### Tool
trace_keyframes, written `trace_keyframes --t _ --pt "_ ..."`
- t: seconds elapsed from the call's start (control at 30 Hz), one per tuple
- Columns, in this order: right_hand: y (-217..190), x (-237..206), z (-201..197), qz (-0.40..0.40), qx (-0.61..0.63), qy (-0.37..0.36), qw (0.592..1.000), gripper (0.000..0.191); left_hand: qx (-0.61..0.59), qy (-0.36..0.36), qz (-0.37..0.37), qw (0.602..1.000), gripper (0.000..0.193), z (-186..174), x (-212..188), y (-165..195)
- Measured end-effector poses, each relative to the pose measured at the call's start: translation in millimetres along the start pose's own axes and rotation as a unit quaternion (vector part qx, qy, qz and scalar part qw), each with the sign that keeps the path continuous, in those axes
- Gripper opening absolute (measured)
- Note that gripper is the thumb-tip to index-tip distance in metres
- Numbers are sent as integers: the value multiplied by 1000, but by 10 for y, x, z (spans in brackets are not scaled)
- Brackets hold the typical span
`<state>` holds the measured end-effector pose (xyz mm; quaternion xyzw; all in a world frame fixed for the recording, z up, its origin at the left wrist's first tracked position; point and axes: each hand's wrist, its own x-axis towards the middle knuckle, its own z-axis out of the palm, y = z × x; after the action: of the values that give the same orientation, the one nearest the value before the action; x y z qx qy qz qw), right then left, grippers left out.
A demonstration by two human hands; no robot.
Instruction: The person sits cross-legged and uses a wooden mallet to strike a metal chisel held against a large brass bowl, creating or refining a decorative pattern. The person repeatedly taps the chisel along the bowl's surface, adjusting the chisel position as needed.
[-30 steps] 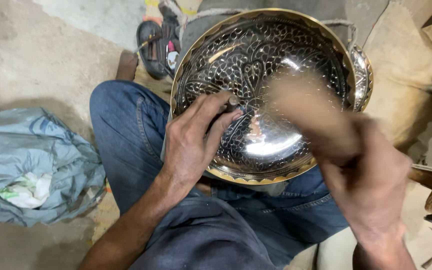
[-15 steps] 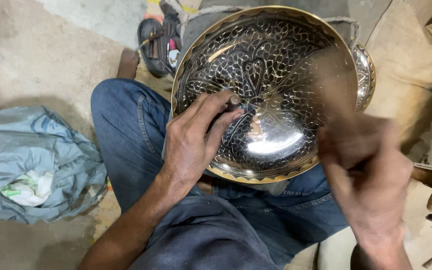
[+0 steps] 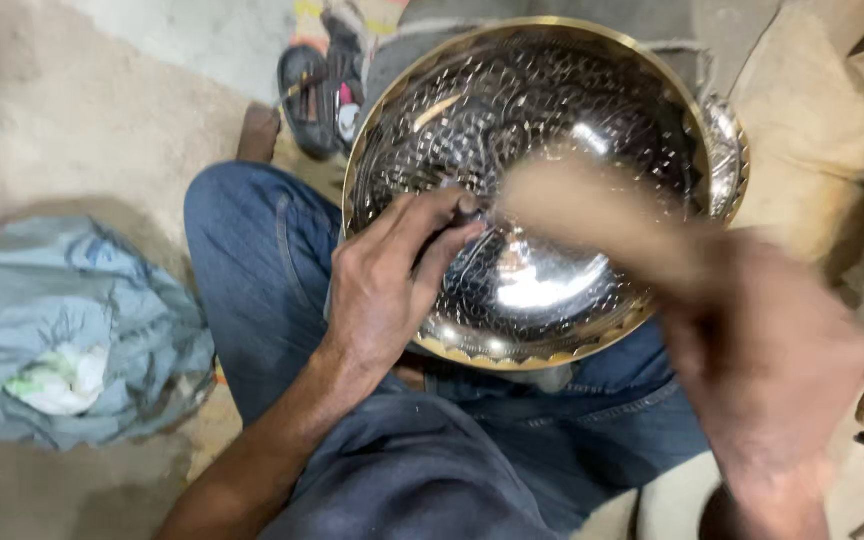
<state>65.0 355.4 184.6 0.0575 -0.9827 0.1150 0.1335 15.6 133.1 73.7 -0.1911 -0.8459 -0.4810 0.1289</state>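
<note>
Dark metal shows between the fingers of the left hand (image 3: 382,290): a thin punch (image 3: 457,222), pinched shut between thumb and fingertips, its tip down on the inner wall of the bowl (image 3: 522,110). The hand and punch sit where they did half a second ago. The right hand (image 3: 767,370) is a blur; it is closed round a pale wooden handle (image 3: 592,215), which now lies lower and further left across the bowl than before, its end close to the punch.

The bowl rests on the person's lap, tilted toward the camera. It is round, of bright polished metal with a brass-coloured rim, scalloped along the near edge. Its inside is chased with dense, scale-like relief, save a smooth mirror patch at the bottom.

Blue denim jeans (image 3: 252,270) lie under it. A crumpled grey-blue cloth (image 3: 62,330) is on the dusty floor to the left, a sandal (image 3: 317,95) beyond the knee.
</note>
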Motion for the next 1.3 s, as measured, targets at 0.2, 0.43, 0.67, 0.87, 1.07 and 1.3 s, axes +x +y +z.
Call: trace_keyframes --t 0.2,0.43,0.67,0.87,1.07,1.3 --pt "181 -214 170 -48 -50 -41 997 33 -10 -5 -6 1000 31 11 -6 -16" --pt "415 -361 273 66 167 42 983 24 -29 -7 -20 999 29 4 -24 -17" --pt "306 -342 188 2 24 6 1000 27 -24 -11 -30 999 30 -11 -23 -7" --pt "188 -175 103 -96 -111 -105 984 46 -6 -18 -16 1000 31 -30 -17 2" --pt "-19 -130 196 115 184 44 975 43 -19 -16 -31 999 30 -31 -23 -7" --pt "98 -269 154 14 6 33 999 44 -18 -7 -16 1000 28 -47 -41 -8"
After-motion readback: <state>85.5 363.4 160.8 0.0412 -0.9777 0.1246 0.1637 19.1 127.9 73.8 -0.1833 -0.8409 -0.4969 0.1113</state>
